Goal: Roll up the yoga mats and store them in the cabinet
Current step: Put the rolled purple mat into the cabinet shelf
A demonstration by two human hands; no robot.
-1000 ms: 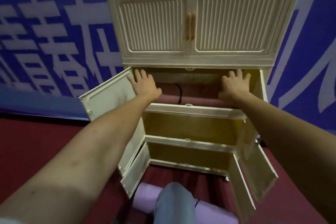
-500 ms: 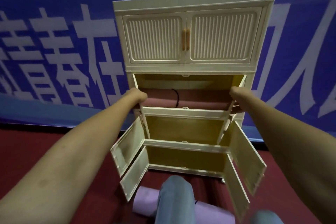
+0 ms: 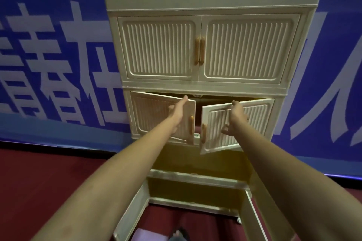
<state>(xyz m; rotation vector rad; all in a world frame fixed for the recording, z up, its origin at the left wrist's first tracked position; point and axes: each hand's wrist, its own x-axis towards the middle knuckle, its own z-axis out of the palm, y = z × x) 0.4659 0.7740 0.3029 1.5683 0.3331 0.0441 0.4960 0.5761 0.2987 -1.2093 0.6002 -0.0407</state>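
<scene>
Both hands (image 3: 177, 115) (image 3: 236, 117) press cabinet (image 3: 213, 4) doors.

Dim, soft focus; wide-angle bending at edges

purple mat (image 3: 141, 234) cut off at bottom edge, left fingers (image 3: 172, 108) partly hidden

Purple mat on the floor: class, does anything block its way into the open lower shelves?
Nothing visible does. The purple mat lies just before the cabinet; the lower doors hang open, and both lower shelves show no contents.
</scene>
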